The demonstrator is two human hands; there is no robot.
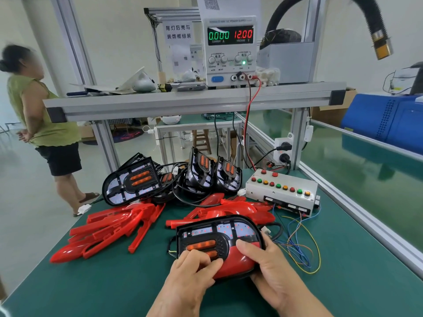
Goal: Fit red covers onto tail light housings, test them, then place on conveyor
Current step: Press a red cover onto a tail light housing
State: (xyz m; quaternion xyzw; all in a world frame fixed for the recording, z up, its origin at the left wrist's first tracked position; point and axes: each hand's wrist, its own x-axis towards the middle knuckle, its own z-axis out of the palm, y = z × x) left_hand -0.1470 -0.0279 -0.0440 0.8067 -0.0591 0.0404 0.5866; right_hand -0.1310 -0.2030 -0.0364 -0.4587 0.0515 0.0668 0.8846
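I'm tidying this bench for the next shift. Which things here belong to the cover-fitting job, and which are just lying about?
Job: tail light housing with red cover, gripped by left hand and right hand; loose red covers; waiting housings; button test box; power supply; conveyor.
Lying about: white shell on the shelf; white bundle; black hose; blue casing.

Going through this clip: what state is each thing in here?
Front housing: red cover over its near side.
Left grip: curled over it, pressing.
Right grip: holding its right end.
Power supply: on, 0.000 A, 12.00 V.
Loose red covers: piled, unfitted.
Back housings: uncovered.
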